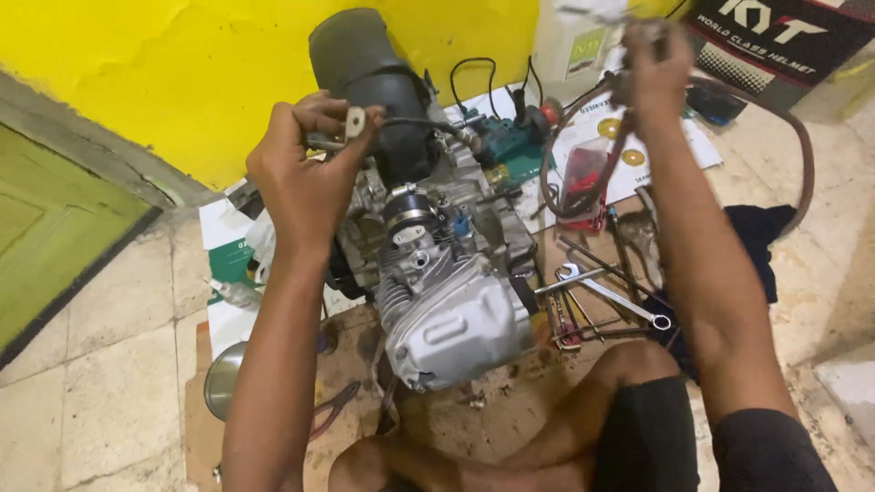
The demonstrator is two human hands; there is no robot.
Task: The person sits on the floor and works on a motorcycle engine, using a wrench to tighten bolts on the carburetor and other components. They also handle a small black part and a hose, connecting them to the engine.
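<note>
Lengthwise, engine [437, 273] points toward the yellow wall [182, 64].

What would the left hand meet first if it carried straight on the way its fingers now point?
The left hand points rightward, pinching a small white connector. Straight on it would probably meet the black air-filter housing on the engine first, though depth is unclear from one view.

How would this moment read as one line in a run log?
left hand: pinching small white connector | right hand: raised, gripping brown hose | engine: on floor between knees | wrenches: beside engine
</note>
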